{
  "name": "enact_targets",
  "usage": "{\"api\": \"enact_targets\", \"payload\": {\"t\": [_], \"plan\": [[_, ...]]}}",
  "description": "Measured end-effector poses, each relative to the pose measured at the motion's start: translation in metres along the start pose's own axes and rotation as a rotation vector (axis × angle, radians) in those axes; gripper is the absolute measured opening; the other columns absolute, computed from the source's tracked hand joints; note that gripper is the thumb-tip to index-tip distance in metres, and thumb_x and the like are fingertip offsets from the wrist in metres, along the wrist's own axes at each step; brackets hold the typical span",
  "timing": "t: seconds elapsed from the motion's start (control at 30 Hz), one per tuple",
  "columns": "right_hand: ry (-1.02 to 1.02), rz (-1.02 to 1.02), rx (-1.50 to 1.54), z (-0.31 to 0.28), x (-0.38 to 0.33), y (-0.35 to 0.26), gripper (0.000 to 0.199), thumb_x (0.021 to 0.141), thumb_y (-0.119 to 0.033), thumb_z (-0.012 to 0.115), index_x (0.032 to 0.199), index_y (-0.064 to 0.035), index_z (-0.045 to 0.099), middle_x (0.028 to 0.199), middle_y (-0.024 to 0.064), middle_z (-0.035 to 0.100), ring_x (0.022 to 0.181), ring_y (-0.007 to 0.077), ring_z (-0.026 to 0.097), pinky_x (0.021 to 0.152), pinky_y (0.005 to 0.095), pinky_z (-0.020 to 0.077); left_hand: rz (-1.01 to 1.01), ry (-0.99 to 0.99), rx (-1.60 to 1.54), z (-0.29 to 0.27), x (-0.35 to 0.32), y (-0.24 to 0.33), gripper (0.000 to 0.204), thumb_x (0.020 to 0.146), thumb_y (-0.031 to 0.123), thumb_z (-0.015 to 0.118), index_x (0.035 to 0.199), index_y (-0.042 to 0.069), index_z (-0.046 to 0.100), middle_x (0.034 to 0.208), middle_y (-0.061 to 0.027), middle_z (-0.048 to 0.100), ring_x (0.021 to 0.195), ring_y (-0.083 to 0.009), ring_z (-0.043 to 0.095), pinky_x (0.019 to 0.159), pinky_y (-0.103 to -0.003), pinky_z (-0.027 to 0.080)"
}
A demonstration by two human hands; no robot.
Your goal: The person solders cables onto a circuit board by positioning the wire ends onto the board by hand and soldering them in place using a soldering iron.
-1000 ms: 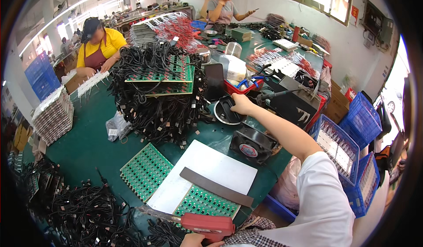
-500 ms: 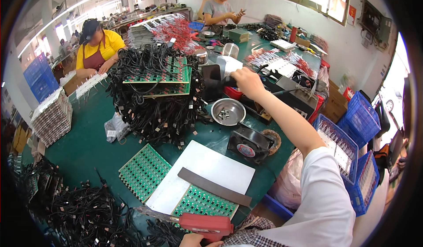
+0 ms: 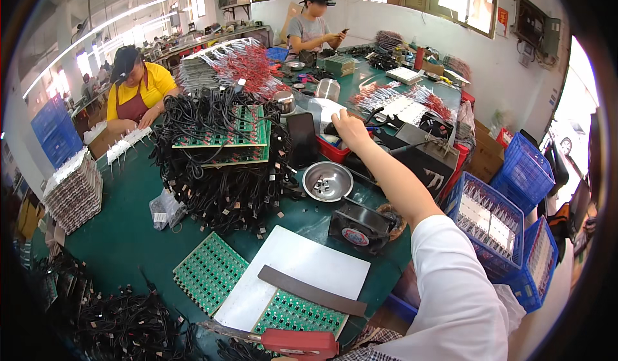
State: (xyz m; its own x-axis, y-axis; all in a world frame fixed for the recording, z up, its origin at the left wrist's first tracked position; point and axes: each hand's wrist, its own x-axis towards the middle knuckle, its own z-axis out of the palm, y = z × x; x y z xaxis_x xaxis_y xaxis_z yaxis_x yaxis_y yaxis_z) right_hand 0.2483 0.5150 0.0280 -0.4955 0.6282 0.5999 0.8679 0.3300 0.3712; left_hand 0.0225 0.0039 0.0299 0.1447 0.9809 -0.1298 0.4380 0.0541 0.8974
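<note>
Head view: right hand (image 3: 351, 131) part-curled over the red bin (image 3: 330, 152); fingertips hidden, can't tell if it holds anything. Left hand (image 3: 282, 359) just a sliver at the lower edge by the red-bodied tool (image 3: 299, 342); grip unreadable. Tool looks rigid, some heft: take the body, not the metal nose. Steel bowl (image 3: 341, 182) below bin: probably light, slick; rim hold. Bin contents mostly blocked.

At centre, the bowl (image 3: 343, 179) is smooth, shiny metal. The tabletop (image 3: 129, 222) looks smooth, faintly glossy. At the lower edge, the tool (image 3: 299, 343) has a red plastic body; above it lies a matt brown strip (image 3: 312, 289). Left of centre, the bag (image 3: 166, 208) is crinkled clear plastic; at lower right, the sleeve (image 3: 450, 284) is matt cloth.
</note>
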Motion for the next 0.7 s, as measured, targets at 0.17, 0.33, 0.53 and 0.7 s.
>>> {"api": "enact_targets", "payload": {"t": [0.17,0.33,0.53,0.7], "plan": [[-0.154,0.046,0.058,-0.002,-0.002,-0.013,0.015,0.073,-0.004,0.059,0.087,0.0012,0.059,0.092,0.0180,0.054,0.073,0.0284,0.065,0.061,0.0356,0.0542,-0.003,0.015,-0.001,-0.001,0.000,-0.003,0.025,0.072,0.019,0.073,0.083,-0.002,0.064,0.076,-0.0169,0.065,0.069,-0.0279,0.064,0.062,-0.035,0.048],[-0.342,0.145,0.169,-0.012,0.005,0.001,0.038,0.064,-0.001,0.068,0.099,0.0046,0.053,0.102,0.0236,0.052,0.085,0.0356,0.063,0.072,0.0406,0.0520,0.040,0.018,0.012,0.000,0.002,-0.007,0.026,0.071,0.019,0.073,0.084,-0.001,0.064,0.076,-0.0167,0.065,0.070,-0.0288,0.064,0.062,-0.035,0.048],[-0.255,0.197,0.244,-0.057,-0.003,0.013,0.031,0.072,-0.010,0.062,0.102,-0.0037,0.057,0.100,0.0180,0.055,0.093,0.0337,0.060,0.078,0.0425,0.0506,0.062,-0.001,-0.024,0.006,0.001,-0.018,0.028,0.071,0.020,0.075,0.083,-0.001,0.062,0.075,-0.0172,0.064,0.071,-0.0299,0.063,0.063,-0.035,0.048],[0.044,0.230,1.252,-0.204,-0.040,-0.021,0.022,0.081,-0.017,0.064,0.096,-0.0012,0.065,0.085,0.0076,0.066,0.072,0.0148,0.061,0.068,0.0294,0.0484,-0.078,-0.060,-0.307,0.008,0.000,-0.028,0.033,0.076,0.019,0.076,0.098,-0.001,0.062,0.086,-0.0068,0.067,0.080,-0.0113,0.062,0.077,-0.028,0.048]]}}
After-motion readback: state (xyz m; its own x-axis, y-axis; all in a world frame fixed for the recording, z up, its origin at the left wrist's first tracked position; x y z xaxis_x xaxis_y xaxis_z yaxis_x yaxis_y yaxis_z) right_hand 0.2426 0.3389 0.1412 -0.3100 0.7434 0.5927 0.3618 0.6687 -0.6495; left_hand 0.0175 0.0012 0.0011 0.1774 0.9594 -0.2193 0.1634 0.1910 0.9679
